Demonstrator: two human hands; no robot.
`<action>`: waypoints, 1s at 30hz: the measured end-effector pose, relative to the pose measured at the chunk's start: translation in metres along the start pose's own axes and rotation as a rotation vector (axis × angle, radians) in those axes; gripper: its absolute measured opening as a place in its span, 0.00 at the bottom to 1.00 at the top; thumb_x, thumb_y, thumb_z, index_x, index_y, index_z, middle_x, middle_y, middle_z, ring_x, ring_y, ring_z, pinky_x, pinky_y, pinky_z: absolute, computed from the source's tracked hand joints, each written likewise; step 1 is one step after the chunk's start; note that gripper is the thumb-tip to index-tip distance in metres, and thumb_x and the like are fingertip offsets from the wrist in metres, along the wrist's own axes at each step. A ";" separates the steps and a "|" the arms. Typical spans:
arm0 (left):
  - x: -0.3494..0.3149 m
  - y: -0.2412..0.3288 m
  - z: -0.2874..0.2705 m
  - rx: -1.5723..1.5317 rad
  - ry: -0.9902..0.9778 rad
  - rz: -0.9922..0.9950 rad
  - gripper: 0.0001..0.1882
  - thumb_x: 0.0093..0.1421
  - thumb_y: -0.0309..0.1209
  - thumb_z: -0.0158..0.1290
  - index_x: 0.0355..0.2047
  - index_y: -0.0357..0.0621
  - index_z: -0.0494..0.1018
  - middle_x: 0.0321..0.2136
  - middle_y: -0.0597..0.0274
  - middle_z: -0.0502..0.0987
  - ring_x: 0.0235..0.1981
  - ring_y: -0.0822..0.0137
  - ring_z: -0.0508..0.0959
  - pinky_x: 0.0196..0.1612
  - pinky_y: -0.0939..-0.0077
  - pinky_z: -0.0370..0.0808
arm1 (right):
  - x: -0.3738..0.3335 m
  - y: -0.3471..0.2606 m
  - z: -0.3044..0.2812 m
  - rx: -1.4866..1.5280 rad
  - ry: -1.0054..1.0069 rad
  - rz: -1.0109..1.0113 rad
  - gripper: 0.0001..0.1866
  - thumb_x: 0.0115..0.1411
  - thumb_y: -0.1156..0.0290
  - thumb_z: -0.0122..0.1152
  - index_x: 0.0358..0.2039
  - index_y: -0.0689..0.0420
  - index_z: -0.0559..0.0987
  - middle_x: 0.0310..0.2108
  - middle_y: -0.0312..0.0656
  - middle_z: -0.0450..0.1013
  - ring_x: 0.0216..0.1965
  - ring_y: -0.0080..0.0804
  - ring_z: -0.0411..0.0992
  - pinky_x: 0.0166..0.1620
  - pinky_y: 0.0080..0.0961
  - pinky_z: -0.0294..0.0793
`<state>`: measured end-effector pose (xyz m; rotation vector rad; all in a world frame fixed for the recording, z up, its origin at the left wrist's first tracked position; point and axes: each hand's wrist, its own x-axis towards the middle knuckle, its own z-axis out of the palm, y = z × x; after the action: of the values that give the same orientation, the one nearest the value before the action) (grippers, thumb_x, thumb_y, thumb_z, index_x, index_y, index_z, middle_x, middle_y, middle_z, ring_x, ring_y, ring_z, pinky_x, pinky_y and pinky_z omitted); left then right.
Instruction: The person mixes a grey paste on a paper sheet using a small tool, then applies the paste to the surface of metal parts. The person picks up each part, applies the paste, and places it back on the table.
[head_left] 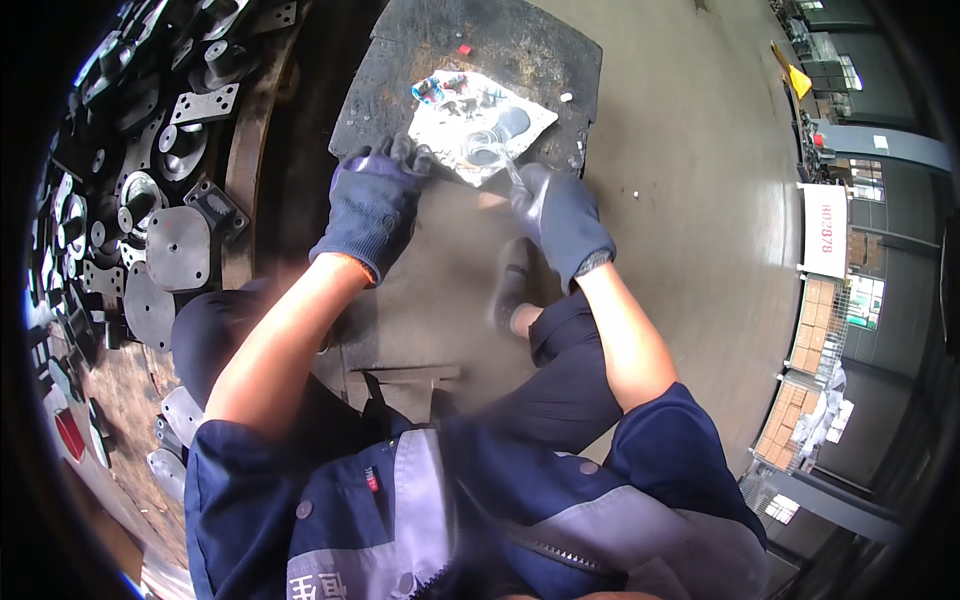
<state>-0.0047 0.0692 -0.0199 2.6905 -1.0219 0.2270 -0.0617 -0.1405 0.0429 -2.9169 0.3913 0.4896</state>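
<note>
My left hand [375, 200], in a dark blue knitted glove, rests at the near edge of a dark worn board [545, 50]. Its fingers lie forward, somewhat bent and apart, with nothing seen in them. Gloved alike, my right hand [560, 215] is closed on a thin shiny piece [517, 172] whose kind I cannot make out. That piece points toward a bright ring-shaped part [484, 150] on a white sheet [535, 112]; whether they touch is unclear because of glare. Beside the ring lies a grey rounded part [511, 122]. Small blue-banded parts [428, 90] sit on the sheet's far left.
A wooden-edged bench [250, 150] on my left carries many metal plates [180, 248] and flanges. A small red piece [464, 50] lies on the board. My foot [512, 285] is on the floor below. Cartons [815, 325] in wire cages stand far right.
</note>
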 end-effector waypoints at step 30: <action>0.003 0.000 -0.002 -0.067 -0.039 -0.020 0.21 0.45 0.25 0.50 0.43 0.46 0.74 0.45 0.57 0.74 0.46 0.55 0.74 0.45 0.62 0.73 | 0.022 -0.018 -0.006 -0.442 -0.002 -0.159 0.11 0.52 0.65 0.59 0.34 0.52 0.83 0.31 0.44 0.80 0.37 0.38 0.79 0.32 0.40 0.78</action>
<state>-0.0026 0.0683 -0.0170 2.6529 -0.9950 0.1350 -0.0345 -0.1296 0.0429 -3.3308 0.0488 0.6234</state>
